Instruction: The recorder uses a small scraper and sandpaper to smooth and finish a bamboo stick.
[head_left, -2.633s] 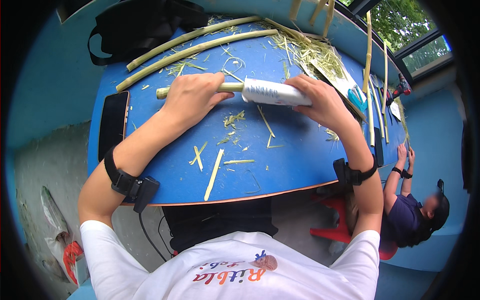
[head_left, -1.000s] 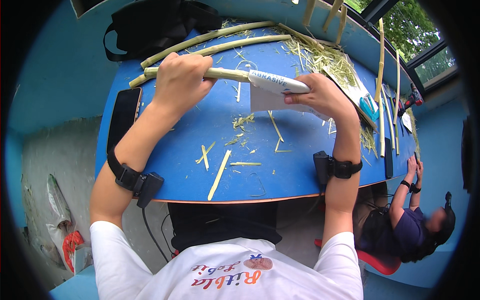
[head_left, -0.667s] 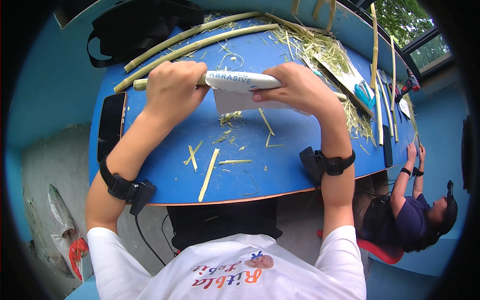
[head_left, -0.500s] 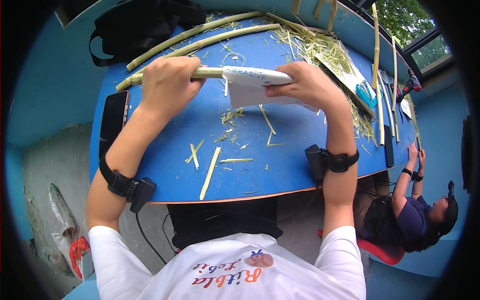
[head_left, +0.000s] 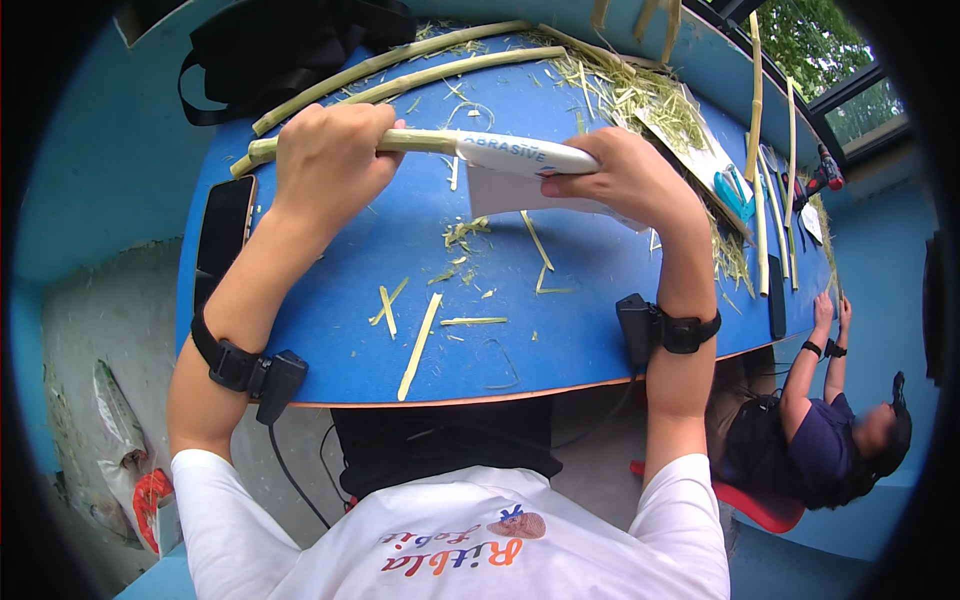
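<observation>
My left hand (head_left: 335, 160) is wrapped round a pale green bamboo pole (head_left: 425, 140), whose end pokes out to the left of the fist. Toward the right, a sheet of white-backed sandpaper (head_left: 520, 155) is folded over the pole, with a loose flap hanging down. My right hand (head_left: 620, 170) pinches the sandpaper round the pole, thumb toward me. The sandpaper hides the pole's right end. Both hands are above the far half of the blue table (head_left: 380, 240).
Two long bamboo poles (head_left: 460, 65) lie along the back beside a black bag (head_left: 270, 60). Shavings (head_left: 630, 95) heap at the back right near a teal tool (head_left: 735, 192) and upright poles (head_left: 755, 110). A phone (head_left: 222, 235) lies left. A co-worker (head_left: 830, 430) sits right.
The pole has shifted slightly to the right, together with the sandpaper and my right hand. My left hand has moved a little up and left and still grips the pole.
</observation>
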